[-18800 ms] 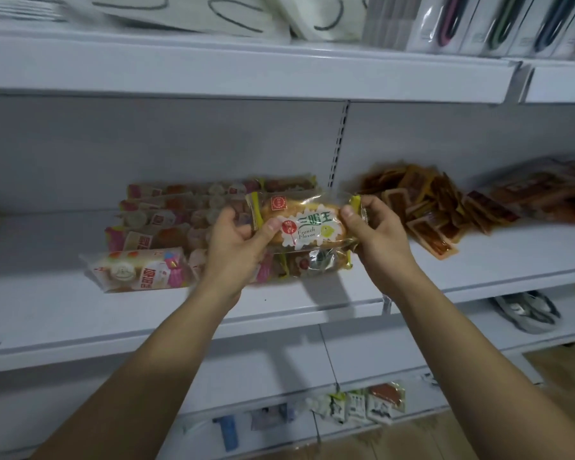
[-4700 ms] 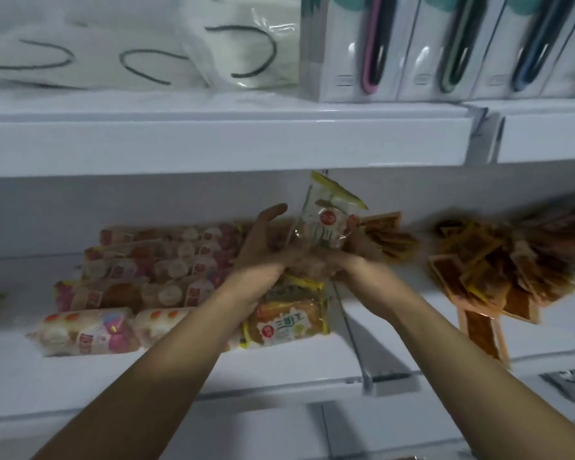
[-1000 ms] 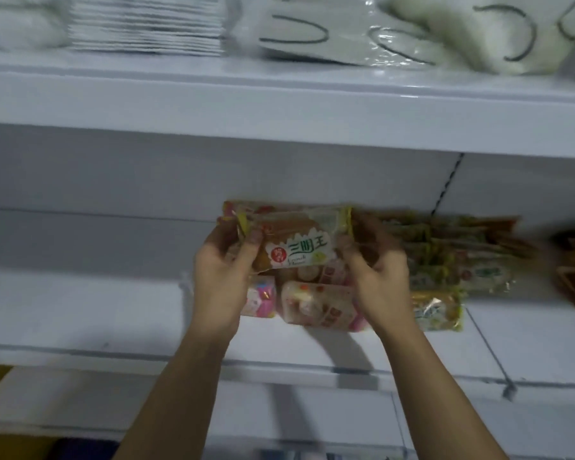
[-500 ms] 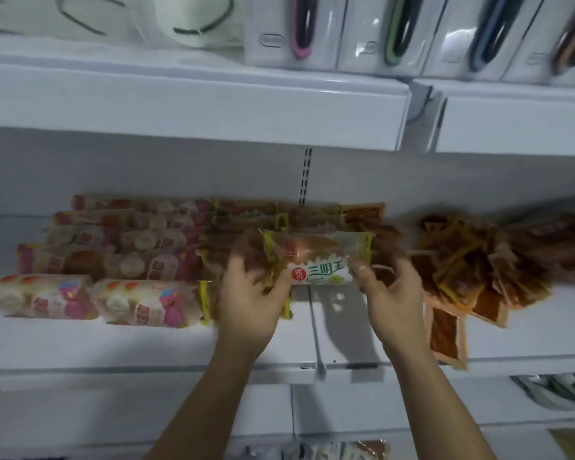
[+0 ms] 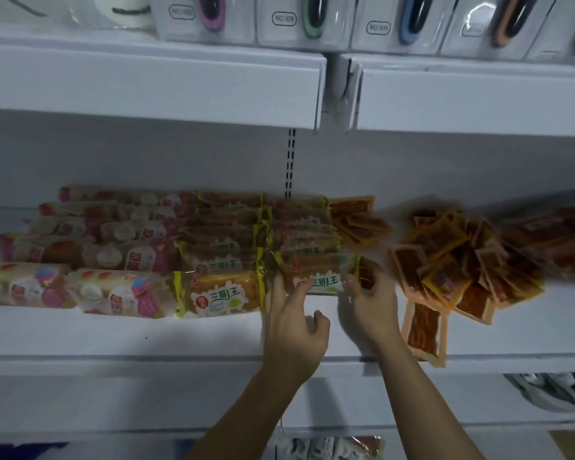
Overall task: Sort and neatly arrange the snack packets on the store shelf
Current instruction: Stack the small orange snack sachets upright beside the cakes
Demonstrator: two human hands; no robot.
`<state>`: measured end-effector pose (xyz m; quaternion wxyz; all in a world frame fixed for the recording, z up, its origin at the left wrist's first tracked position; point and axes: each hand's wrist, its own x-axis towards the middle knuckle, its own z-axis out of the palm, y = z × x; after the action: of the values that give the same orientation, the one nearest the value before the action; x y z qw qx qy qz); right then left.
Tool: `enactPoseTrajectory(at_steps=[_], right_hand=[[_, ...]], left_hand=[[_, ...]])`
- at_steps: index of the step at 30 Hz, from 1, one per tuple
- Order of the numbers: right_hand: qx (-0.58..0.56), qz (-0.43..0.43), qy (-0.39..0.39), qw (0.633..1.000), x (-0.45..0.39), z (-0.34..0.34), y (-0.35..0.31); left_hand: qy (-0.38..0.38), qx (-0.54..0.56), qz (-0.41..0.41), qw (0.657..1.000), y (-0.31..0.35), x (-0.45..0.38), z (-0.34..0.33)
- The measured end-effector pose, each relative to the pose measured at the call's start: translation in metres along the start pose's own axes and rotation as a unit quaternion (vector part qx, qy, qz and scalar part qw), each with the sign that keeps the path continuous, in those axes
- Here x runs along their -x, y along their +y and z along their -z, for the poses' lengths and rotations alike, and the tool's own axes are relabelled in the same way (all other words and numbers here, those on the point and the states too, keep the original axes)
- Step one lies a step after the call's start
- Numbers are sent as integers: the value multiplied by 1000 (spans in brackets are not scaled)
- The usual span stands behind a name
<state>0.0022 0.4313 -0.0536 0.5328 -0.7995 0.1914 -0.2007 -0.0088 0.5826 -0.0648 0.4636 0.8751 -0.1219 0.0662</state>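
Now both hands' fingers pinch sandwich packet (image 5: 319, 273) ends, L (image 5: 294, 322) & R (image 5: 372, 302), on shelf (image 5: 146, 336).

A clear packet with yellow ends and a green-lettered white label (image 5: 319, 272) lies flat at the front of the white shelf (image 5: 146, 330), to the right of a matching packet (image 5: 221, 293), with more of the same stacked in rows behind. Pink-and-white cake packets (image 5: 80, 260) fill the left in rows, and orange sachets (image 5: 452, 260) lie in a loose heap on the right.
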Motion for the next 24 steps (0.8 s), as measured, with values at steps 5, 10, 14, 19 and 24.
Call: enactPoseTrajectory(at_steps=[5,10,14,19,24], right_hand=[[-14,-1,-20,1000,-2,-10,-5],[-4,2,-31,1000,1,-12,-9],[5,-5,-9,1000,2,-10,-9],[3,-14,-10,1000,4,-4,-7],[31,-14,-15,999,11,4,-6]], left_hand=[[23,-17,-52,998,-12,10,-14],[36,-49,-91,994,-12,20,-16],[24,-79,-134,988,-12,23,-17],[32,-89,-146,985,-16,21,-17],[46,-82,-152,984,-17,23,-14]])
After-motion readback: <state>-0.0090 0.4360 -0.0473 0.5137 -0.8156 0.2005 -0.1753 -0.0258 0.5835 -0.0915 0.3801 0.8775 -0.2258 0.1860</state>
